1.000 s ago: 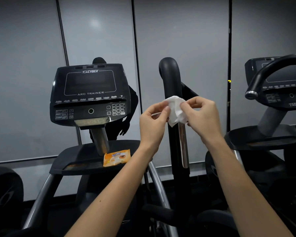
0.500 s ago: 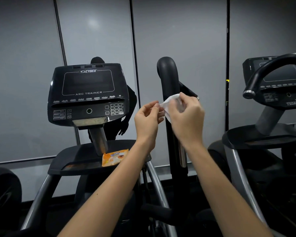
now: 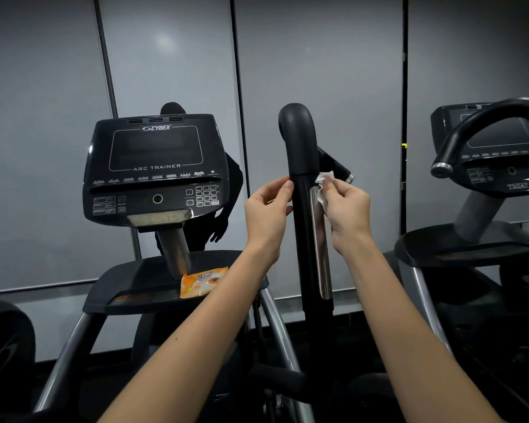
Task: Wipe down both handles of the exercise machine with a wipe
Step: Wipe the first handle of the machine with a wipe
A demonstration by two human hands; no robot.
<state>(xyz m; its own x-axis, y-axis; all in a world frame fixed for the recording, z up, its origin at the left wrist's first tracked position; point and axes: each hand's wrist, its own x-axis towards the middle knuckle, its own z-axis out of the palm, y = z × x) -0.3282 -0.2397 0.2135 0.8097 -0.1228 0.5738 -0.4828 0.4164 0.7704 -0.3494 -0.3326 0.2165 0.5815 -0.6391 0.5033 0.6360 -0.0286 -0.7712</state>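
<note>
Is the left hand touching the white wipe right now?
Apart. The head view shows the left hand on one side of the black handle and the wipe, pinched by the right hand, on the other.

Your one head-worn wide-angle camera looks forward and slightly down, near the upright handle (image 3: 300,148), console (image 3: 156,166) at left.

Crumpled white wipe (image 3: 325,178) beside upright black handle (image 3: 300,154) (curved top)
</note>
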